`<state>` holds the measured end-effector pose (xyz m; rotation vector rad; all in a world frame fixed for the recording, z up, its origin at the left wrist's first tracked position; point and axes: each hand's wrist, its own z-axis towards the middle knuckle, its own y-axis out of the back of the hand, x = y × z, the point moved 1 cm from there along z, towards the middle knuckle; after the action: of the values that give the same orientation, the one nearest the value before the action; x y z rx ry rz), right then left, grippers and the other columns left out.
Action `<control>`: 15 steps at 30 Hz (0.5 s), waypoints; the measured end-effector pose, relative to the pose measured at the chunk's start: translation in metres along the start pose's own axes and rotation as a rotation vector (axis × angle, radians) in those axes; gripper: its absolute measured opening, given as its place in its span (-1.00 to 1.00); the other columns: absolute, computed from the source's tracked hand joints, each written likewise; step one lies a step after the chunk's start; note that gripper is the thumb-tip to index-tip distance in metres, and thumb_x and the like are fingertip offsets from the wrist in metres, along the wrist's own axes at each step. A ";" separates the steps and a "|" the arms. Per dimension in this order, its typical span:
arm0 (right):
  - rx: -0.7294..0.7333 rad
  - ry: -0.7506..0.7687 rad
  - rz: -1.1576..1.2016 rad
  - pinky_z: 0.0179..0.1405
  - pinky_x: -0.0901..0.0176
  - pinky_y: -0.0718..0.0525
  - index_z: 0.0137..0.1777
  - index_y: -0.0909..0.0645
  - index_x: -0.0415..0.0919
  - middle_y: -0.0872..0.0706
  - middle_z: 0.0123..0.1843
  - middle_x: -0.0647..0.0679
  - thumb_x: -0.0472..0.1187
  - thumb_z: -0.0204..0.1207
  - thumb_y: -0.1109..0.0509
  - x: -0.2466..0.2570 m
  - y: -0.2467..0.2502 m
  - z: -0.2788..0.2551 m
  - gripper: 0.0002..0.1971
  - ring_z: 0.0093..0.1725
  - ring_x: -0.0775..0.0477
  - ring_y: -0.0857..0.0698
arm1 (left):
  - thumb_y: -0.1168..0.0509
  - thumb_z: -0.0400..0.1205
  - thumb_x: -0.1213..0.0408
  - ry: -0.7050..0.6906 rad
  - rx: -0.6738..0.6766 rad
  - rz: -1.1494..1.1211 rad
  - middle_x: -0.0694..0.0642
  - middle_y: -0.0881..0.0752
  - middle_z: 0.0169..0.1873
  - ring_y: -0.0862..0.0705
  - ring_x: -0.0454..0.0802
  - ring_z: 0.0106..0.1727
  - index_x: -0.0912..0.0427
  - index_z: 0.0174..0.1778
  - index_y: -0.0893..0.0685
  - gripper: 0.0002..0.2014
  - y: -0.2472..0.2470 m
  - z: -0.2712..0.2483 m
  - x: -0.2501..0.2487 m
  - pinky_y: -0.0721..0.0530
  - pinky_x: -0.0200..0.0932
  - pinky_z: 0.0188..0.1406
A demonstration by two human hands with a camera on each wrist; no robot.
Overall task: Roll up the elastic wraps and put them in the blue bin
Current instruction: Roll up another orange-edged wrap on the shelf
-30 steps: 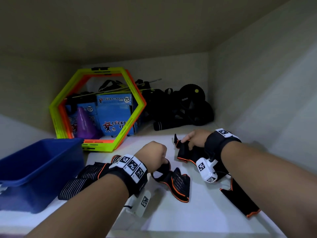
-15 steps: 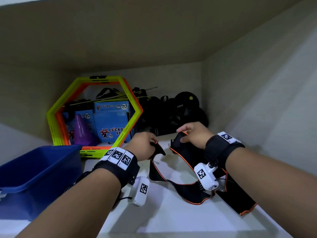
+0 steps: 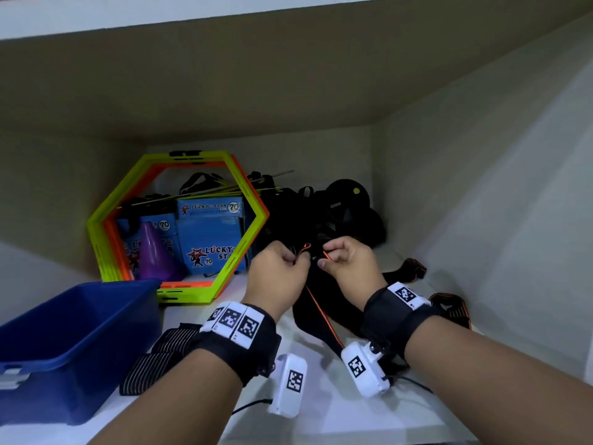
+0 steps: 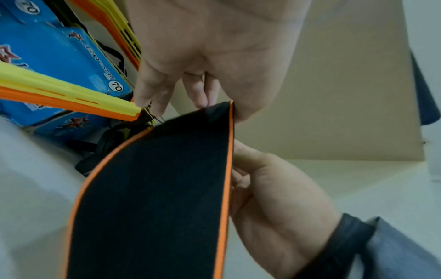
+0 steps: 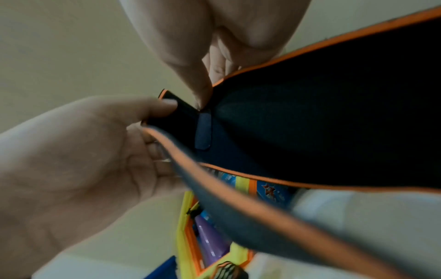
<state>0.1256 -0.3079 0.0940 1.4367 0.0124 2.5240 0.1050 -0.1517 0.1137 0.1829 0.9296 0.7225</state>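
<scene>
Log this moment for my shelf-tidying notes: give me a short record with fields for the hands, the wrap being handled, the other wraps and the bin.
left hand: pinches the top end of the orange-edged wrap
right hand: pinches the same end, beside the left
orange-edged wrap: black, unrolled, hanging down from the hands
striped wraps: lying flat on the shelf beside the bin
blue bin: on the shelf at left, no wrap seen inside
</scene>
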 end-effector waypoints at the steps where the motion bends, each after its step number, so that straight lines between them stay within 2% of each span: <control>1: -0.011 -0.013 0.058 -0.14 0.10 -0.66 -0.09 -0.65 -0.05 -0.73 -0.39 0.06 -0.42 0.45 -0.55 0.004 -0.004 -0.003 -0.75 -0.34 0.07 -0.69 | -0.44 0.56 -0.03 -0.005 -0.008 -0.037 0.03 -0.69 -0.42 -0.65 -0.06 -0.32 0.13 -0.25 -0.60 -0.69 0.000 -0.001 -0.001 -0.44 -0.19 -0.42; 4: -0.047 -0.011 0.190 -0.15 0.12 -0.68 -0.08 -0.68 -0.19 -0.78 -0.30 -0.08 -0.45 0.47 -0.53 0.014 -0.014 -0.013 -0.84 -0.30 0.04 -0.73 | -0.43 0.54 -0.18 -0.024 0.006 -0.104 0.03 -0.63 -0.35 -0.60 -0.02 -0.30 0.12 -0.22 -0.57 -0.59 0.000 -0.004 -0.002 -0.42 -0.15 -0.36; 6: -0.078 -0.001 0.230 -0.18 0.25 -0.67 -0.09 -0.69 -0.21 -0.76 -0.28 -0.08 -0.45 0.47 -0.53 0.019 -0.018 -0.019 -0.85 -0.29 0.08 -0.72 | -0.37 0.58 -0.23 -0.003 0.045 -0.193 -0.02 -0.59 -0.35 -0.56 -0.05 -0.30 0.13 -0.21 -0.58 -0.56 0.003 0.000 0.003 -0.46 -0.13 -0.28; 9: -0.131 0.001 0.306 -0.21 0.36 -0.67 -0.07 -0.68 -0.22 -0.76 -0.23 -0.10 -0.50 0.47 -0.50 0.027 -0.018 -0.024 -0.82 -0.29 0.12 -0.72 | -0.26 0.65 -0.16 0.102 0.103 -0.448 -0.02 -0.63 -0.34 -0.59 -0.04 -0.25 0.13 -0.25 -0.66 -0.59 0.011 0.007 0.004 -0.54 -0.01 -0.11; 11: -0.156 -0.002 0.363 -0.25 0.39 -0.67 -0.04 -0.68 -0.27 -0.78 -0.20 -0.13 -0.54 0.48 -0.47 0.033 -0.018 -0.026 -0.82 -0.30 0.13 -0.74 | -0.28 0.62 -0.01 0.164 0.134 -0.543 -0.01 -0.67 -0.30 -0.61 -0.01 -0.22 0.03 -0.30 -0.70 -0.74 0.013 0.010 0.004 -0.54 -0.01 -0.11; 13: -0.173 0.006 0.400 -0.25 0.37 -0.68 -0.01 -0.68 -0.31 -0.79 -0.18 -0.16 -0.56 0.49 -0.45 0.039 -0.017 -0.028 -0.81 -0.28 0.09 -0.74 | -0.34 0.62 0.12 0.161 0.191 -0.576 0.06 -0.69 -0.28 -0.62 0.00 -0.25 -0.01 -0.21 -0.68 -0.89 0.011 0.008 0.002 -0.55 -0.05 -0.22; 14: -0.178 0.011 0.413 -0.23 0.33 -0.71 0.00 -0.68 -0.31 -0.80 -0.17 -0.16 -0.57 0.49 -0.44 0.042 -0.017 -0.030 -0.81 -0.25 0.05 -0.75 | -0.37 0.60 0.08 0.152 0.204 -0.573 0.10 -0.71 -0.23 -0.64 0.03 -0.24 0.01 -0.11 -0.66 -0.90 0.010 0.006 0.001 -0.58 -0.02 -0.23; 15: -0.182 0.017 0.429 -0.20 0.28 -0.73 0.01 -0.68 -0.31 -0.80 -0.16 -0.14 -0.57 0.50 -0.43 0.045 -0.017 -0.032 -0.80 -0.23 0.03 -0.75 | -0.38 0.57 -0.01 0.139 0.200 -0.553 0.14 -0.74 -0.15 -0.69 0.06 -0.18 0.00 -0.03 -0.64 -0.81 0.009 0.004 0.000 -0.64 0.04 -0.16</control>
<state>0.0799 -0.2789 0.1136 1.4699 -0.5651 2.7731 0.1041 -0.1440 0.1199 0.0452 1.1219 0.1310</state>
